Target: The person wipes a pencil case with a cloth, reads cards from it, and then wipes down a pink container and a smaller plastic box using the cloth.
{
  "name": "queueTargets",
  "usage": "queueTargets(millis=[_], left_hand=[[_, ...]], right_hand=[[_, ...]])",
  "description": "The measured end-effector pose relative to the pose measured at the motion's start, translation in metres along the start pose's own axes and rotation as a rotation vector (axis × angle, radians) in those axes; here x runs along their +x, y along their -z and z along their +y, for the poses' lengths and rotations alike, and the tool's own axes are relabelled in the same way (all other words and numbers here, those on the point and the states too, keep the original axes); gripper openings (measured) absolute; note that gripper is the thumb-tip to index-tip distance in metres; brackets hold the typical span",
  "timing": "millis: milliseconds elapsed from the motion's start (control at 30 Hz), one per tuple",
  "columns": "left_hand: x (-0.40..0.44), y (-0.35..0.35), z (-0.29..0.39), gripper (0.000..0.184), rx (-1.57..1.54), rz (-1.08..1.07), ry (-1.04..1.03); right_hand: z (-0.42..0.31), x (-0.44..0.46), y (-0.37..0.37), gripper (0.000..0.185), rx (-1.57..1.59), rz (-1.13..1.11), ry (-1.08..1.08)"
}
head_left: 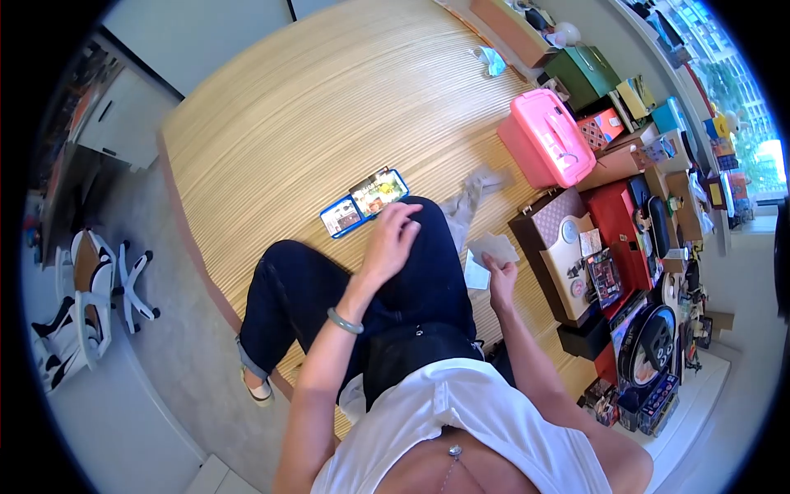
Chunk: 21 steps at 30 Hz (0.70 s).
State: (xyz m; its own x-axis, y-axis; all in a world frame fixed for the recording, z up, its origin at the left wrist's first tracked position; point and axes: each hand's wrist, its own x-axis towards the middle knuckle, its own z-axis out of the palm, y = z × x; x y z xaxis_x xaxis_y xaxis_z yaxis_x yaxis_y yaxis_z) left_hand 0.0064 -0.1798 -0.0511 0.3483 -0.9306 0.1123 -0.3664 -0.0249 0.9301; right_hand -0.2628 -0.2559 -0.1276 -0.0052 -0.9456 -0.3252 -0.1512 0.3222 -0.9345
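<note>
My left hand (391, 245), with a pale bangle on its wrist, hovers above or rests on my bent knee; I cannot tell which. Its fingers are apart and hold nothing. Just beyond the fingertips, a blue-edged case (342, 232) lies open on the wooden platform, with a printed picture card (380, 191) in its right part. My right hand (500, 284) pinches a thin greyish sheet (494, 246) by its edge, beside my thigh. A white piece of paper (476, 272) shows just below that sheet. Crumpled light cloth or wrapping (471, 198) lies past the knee.
A pink lidded box (546, 138) stands to the right, near a brown patterned case (559, 239) and a red case (613, 235). Shelves of boxes and small items line the window side. A crumpled bluish wrapper (492, 61) lies at the far edge. A white chair (89, 309) stands left.
</note>
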Motion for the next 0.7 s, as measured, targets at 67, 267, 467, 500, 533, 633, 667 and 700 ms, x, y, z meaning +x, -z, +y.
queueTargets(millis=[67, 267, 467, 500, 533, 633, 667, 700], left_hand=[[-0.010, -0.023, 0.008, 0.042, -0.002, -0.009, -0.030], [-0.025, -0.052, 0.049, 0.044, -0.258, -0.164, -0.067], [-0.036, -0.037, 0.039, 0.031, -1.155, 0.027, 0.543], [-0.037, -0.033, 0.035, 0.033, -1.218, 0.046, 0.564], [-0.040, -0.030, 0.032, 0.034, -1.282, 0.067, 0.590], [-0.050, -0.018, 0.037, 0.039, -1.399, 0.066, 0.616], [-0.054, -0.014, 0.035, 0.039, -1.394, 0.071, 0.616], [-0.057, -0.014, 0.031, 0.040, -1.435, 0.063, 0.614]], right_hand=[[-0.032, -0.016, -0.012, 0.033, 0.137, -0.150, -0.058], [-0.057, -0.044, -0.025, 0.042, 0.258, -0.444, -0.009], [0.027, 0.004, 0.000, 0.083, -0.952, 0.064, 0.012], [0.043, 0.001, 0.001, 0.103, -0.971, 0.033, 0.000], [0.062, -0.002, 0.004, 0.103, -1.058, -0.011, 0.069], [0.077, -0.008, 0.004, 0.097, -0.892, 0.050, 0.197], [0.075, -0.007, 0.006, 0.086, -0.860, 0.037, 0.091], [0.071, -0.007, 0.009, 0.074, -0.829, 0.027, -0.015]])
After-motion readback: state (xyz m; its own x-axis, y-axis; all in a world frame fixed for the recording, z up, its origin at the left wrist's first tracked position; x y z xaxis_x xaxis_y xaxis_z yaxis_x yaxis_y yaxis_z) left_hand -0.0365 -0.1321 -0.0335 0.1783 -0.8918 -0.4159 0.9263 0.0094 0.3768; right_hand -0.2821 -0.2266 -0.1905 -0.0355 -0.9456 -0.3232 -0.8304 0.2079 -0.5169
